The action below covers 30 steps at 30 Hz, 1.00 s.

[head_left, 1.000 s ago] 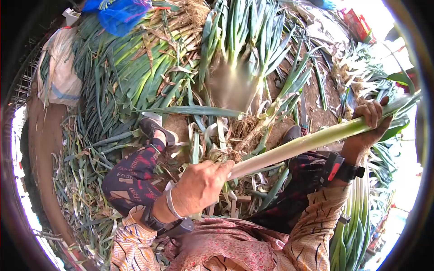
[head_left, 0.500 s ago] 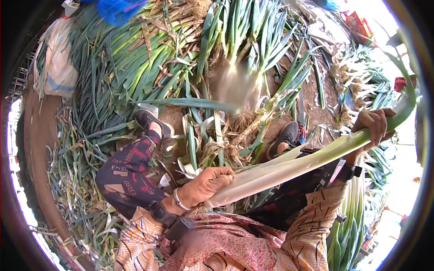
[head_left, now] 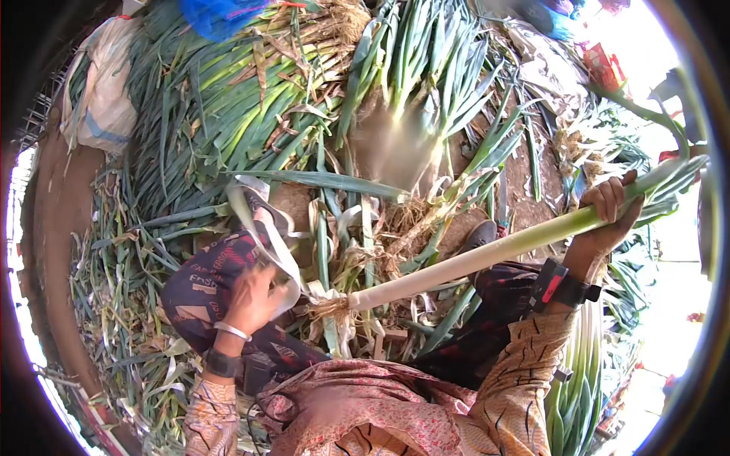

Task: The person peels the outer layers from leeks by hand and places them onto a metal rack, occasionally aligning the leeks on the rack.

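A long leek (head_left: 471, 260) slants across the view, its pale stem and rooty end (head_left: 331, 305) toward the middle, its green leaves at the right. My right hand (head_left: 614, 209) is wrapped round it near the leaves. Over my left knee, my left hand (head_left: 257, 298) is closed, slightly blurred, on a pale peeled leaf strip (head_left: 275, 247). The strip curls up from the fingers past my left shoe. This hand is apart from the leek's stem.
A big heap of leeks (head_left: 198, 114) lies at the upper left beside a white sack (head_left: 105, 99). More leeks (head_left: 414, 68) stand at the top middle. Leaf scraps (head_left: 137, 327) cover the ground at left. Blue plastic (head_left: 217, 15) shows at the top; long leeks (head_left: 582, 372) lie at lower right.
My left hand has moved left from the leek with a stripped outer leaf. The leek's rooty end now shows. My right hand, still round the leek, has shifted slightly left.
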Each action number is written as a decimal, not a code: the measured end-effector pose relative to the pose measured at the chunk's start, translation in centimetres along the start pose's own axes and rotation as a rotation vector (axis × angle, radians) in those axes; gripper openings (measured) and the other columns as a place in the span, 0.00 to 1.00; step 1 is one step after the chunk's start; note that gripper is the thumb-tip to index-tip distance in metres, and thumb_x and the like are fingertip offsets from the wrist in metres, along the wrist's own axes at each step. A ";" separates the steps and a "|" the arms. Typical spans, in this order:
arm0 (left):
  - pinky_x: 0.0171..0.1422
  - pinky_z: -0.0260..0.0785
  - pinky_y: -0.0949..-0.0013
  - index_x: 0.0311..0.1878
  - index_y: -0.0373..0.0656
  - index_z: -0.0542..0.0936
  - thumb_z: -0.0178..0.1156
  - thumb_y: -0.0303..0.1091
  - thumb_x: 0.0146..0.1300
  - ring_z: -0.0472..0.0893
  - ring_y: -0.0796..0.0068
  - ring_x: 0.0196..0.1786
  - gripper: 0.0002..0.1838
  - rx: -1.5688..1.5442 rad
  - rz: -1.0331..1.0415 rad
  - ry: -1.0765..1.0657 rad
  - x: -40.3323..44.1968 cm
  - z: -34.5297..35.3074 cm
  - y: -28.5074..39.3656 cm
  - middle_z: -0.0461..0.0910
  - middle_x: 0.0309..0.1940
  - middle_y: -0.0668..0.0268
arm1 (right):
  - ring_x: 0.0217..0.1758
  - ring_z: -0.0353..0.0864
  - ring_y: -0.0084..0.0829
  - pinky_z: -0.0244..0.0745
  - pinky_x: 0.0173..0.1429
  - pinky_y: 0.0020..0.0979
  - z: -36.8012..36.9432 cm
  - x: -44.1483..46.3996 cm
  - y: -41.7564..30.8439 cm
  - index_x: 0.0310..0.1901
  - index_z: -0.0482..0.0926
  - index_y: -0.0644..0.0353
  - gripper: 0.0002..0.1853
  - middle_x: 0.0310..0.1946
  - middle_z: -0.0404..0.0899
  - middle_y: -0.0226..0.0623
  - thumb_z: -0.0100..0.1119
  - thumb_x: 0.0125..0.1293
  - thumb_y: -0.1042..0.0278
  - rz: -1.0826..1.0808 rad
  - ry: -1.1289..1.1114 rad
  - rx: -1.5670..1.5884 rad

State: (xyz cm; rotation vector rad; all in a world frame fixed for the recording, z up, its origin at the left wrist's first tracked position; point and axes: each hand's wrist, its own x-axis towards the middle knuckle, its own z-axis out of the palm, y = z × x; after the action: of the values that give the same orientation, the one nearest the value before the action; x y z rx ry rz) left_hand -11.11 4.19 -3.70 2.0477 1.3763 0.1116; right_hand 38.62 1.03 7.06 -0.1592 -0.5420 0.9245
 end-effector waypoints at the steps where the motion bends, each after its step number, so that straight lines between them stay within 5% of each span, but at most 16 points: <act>1: 0.58 0.64 0.56 0.59 0.37 0.68 0.59 0.39 0.59 0.73 0.50 0.47 0.27 0.409 0.045 0.124 0.2 -2.5 2.5 0.74 0.45 0.48 | 0.17 0.59 0.16 0.60 0.21 0.19 -0.7 0.2 0.0 0.56 0.68 0.62 0.19 0.22 0.62 0.26 0.47 0.69 0.59 -0.001 0.016 -0.079; 2: 0.65 0.56 0.56 0.60 0.36 0.66 0.62 0.40 0.56 0.67 0.46 0.57 0.31 0.224 0.066 0.206 0.9 -3.4 4.2 0.66 0.56 0.46 | 0.18 0.60 0.16 0.61 0.22 0.19 -1.9 0.3 0.4 0.57 0.68 0.60 0.19 0.23 0.63 0.27 0.47 0.69 0.59 0.010 0.021 -0.137; 5: 0.60 0.62 0.55 0.61 0.38 0.66 0.64 0.41 0.55 0.70 0.47 0.55 0.32 -0.195 0.371 0.078 1.5 -1.5 8.7 0.70 0.54 0.47 | 0.20 0.66 0.19 0.67 0.26 0.21 -4.7 -1.5 2.8 0.53 0.68 0.55 0.16 0.25 0.68 0.27 0.51 0.66 0.58 -0.227 0.278 -0.670; 8: 0.48 0.69 0.60 0.58 0.43 0.69 0.67 0.37 0.52 0.78 0.56 0.42 0.29 -0.211 0.165 -0.184 0.6 3.7 9.0 0.77 0.40 0.54 | 0.21 0.71 0.23 0.69 0.23 0.25 -2.2 -0.8 5.0 0.34 0.70 0.56 0.10 0.22 0.69 0.30 0.58 0.61 0.60 -0.038 0.544 -0.415; 9: 0.44 0.70 0.63 0.56 0.44 0.71 0.67 0.35 0.52 0.79 0.60 0.37 0.28 -0.246 0.019 -0.217 0.7 4.7 6.9 0.79 0.35 0.57 | 0.19 0.72 0.24 0.69 0.21 0.25 -0.1 -1.4 6.1 0.35 0.70 0.57 0.14 0.20 0.70 0.31 0.63 0.58 0.59 -0.102 0.647 -0.478; 11: 0.40 0.70 0.66 0.50 0.41 0.73 0.66 0.34 0.53 0.77 0.67 0.33 0.22 -0.350 0.055 -0.175 1.0 5.3 5.9 0.77 0.29 0.59 | 0.16 0.71 0.25 0.68 0.19 0.24 0.6 -1.0 6.5 0.35 0.69 0.59 0.15 0.17 0.69 0.30 0.64 0.57 0.60 0.062 0.785 -0.447; 15: 0.38 0.69 0.66 0.46 0.39 0.73 0.67 0.35 0.52 0.74 0.73 0.31 0.20 -0.296 0.050 -0.229 3.4 7.0 7.0 0.75 0.28 0.61 | 0.22 0.74 0.23 0.72 0.26 0.26 0.6 -1.8 5.1 0.39 0.70 0.61 0.13 0.25 0.74 0.32 0.62 0.60 0.64 0.020 0.626 -0.542; 17: 0.38 0.69 0.67 0.46 0.38 0.72 0.68 0.35 0.51 0.72 0.75 0.31 0.22 -0.276 0.174 -0.232 6.6 9.5 8.7 0.73 0.27 0.64 | 0.39 0.75 0.26 0.74 0.41 0.27 0.7 -2.1 1.8 0.62 0.59 0.60 0.30 0.43 0.72 0.38 0.60 0.60 0.67 -0.119 0.498 -0.708; 20: 0.52 0.69 0.67 0.55 0.36 0.71 0.67 0.32 0.53 0.77 0.70 0.46 0.26 -0.528 0.236 -0.346 13.6 12.4 22.3 0.78 0.44 0.58 | 0.53 0.72 0.32 0.72 0.52 0.32 2.6 -2.9 -4.1 0.68 0.52 0.56 0.34 0.56 0.65 0.44 0.56 0.63 0.69 -0.364 0.451 -0.812; 21: 0.58 0.66 0.67 0.59 0.36 0.68 0.67 0.33 0.54 0.75 0.69 0.53 0.30 -0.645 0.601 -0.311 16.3 14.0 27.6 0.73 0.53 0.56 | 0.57 0.71 0.34 0.71 0.56 0.34 2.1 -3.4 -5.2 0.69 0.51 0.54 0.35 0.60 0.63 0.46 0.55 0.63 0.70 -0.416 0.492 -0.787; 22: 0.67 0.57 0.66 0.69 0.36 0.52 0.66 0.35 0.55 0.65 0.69 0.63 0.43 -0.901 0.591 -0.601 16.9 12.5 34.5 0.66 0.60 0.55 | 0.59 0.70 0.36 0.70 0.58 0.35 1.2 -3.9 -6.1 0.69 0.52 0.56 0.34 0.62 0.61 0.47 0.55 0.63 0.69 -0.451 0.510 -0.807; 24: 0.71 0.52 0.63 0.71 0.38 0.43 0.66 0.44 0.56 0.59 0.64 0.69 0.50 -0.818 0.799 -0.548 21.4 15.7 38.7 0.59 0.66 0.51 | 0.62 0.68 0.40 0.68 0.60 0.37 -0.1 -5.1 -6.9 0.68 0.53 0.60 0.33 0.64 0.60 0.48 0.53 0.63 0.69 -0.419 0.527 -0.815; 27: 0.71 0.52 0.60 0.69 0.35 0.53 0.63 0.37 0.57 0.57 0.55 0.70 0.41 -0.361 0.772 0.110 24.0 24.6 34.5 0.58 0.65 0.45 | 0.61 0.70 0.45 0.70 0.59 0.38 0.7 -5.7 -7.7 0.67 0.54 0.65 0.31 0.63 0.62 0.50 0.50 0.63 0.69 -0.259 0.553 -0.769; 28: 0.71 0.51 0.59 0.67 0.36 0.56 0.63 0.34 0.55 0.59 0.52 0.69 0.39 -0.421 0.554 -0.104 24.0 27.1 30.5 0.59 0.65 0.45 | 0.57 0.73 0.44 0.72 0.56 0.39 0.9 -5.9 -8.2 0.66 0.55 0.65 0.31 0.61 0.64 0.51 0.50 0.62 0.69 -0.237 0.550 -0.711; 30: 0.69 0.55 0.59 0.63 0.35 0.63 0.65 0.34 0.51 0.65 0.52 0.65 0.36 -0.323 0.522 -0.090 23.9 30.1 21.5 0.66 0.60 0.46 | 0.47 0.76 0.40 0.74 0.47 0.37 1.2 -6.9 -9.0 0.63 0.59 0.67 0.28 0.55 0.70 0.52 0.51 0.62 0.69 -0.238 0.589 -0.612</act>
State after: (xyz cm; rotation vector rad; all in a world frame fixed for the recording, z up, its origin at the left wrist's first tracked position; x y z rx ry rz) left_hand 29.02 5.41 -21.77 2.0520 0.6885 0.4303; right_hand 41.11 -10.01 8.72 -0.8723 -0.2676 0.4199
